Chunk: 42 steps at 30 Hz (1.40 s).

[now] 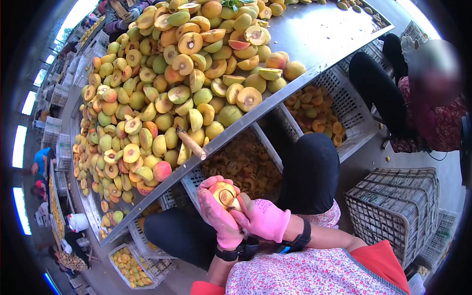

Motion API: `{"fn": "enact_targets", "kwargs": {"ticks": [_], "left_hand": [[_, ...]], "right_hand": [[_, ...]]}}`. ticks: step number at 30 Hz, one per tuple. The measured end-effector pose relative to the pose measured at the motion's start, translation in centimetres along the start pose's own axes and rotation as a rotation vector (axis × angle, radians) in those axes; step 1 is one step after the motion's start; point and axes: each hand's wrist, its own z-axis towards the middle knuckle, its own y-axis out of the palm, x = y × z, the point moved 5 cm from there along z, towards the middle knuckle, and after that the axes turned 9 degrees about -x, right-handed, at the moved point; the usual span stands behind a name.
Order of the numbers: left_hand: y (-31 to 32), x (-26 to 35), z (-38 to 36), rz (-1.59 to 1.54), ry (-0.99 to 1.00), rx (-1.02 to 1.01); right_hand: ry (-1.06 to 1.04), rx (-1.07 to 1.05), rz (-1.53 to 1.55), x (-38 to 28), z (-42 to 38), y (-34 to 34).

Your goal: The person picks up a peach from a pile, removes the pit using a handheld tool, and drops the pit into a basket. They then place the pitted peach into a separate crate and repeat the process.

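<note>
Both my hands wear pink gloves and meet above my lap, in front of the metal table. My left hand is closed around a halved peach, its cut face turned up. Against that face lies the thin curved metal loop of a pitting tool. My right hand is closed on this tool, pressed close beside the left; the handle is hidden in the fist. A knife with a wooden handle rests at the table's rim, its tip end among the fruit.
A big heap of halved peaches covers much of the metal table. Below its raised edge stand plastic crates with peach pieces. A wire-bound crate stands to my right. A co-worker sits at right; other people are farther left.
</note>
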Motion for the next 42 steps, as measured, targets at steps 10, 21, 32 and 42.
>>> {"fn": "enact_targets", "kwargs": {"ticks": [10, 21, 32, 42], "left_hand": [[-0.2, 1.1, 1.6, -0.521, -0.025, -0.132], [-0.9, 1.2, 0.5, -0.220, 0.083, -0.031], [-0.9, 0.3, 0.6, 0.279, 0.212, -0.045], [1.2, 0.8, 1.9, -0.431, -0.111, -0.062]], "right_hand": [[-0.237, 0.179, -0.100, -3.7, -1.1, -1.6], [-0.285, 0.408, -0.230, -4.8, 0.7, -2.8], [-0.041, 0.249, -0.128, -3.1, 1.9, -4.0], [-0.214, 0.245, 0.025, -3.5, -1.4, -3.1]]}}
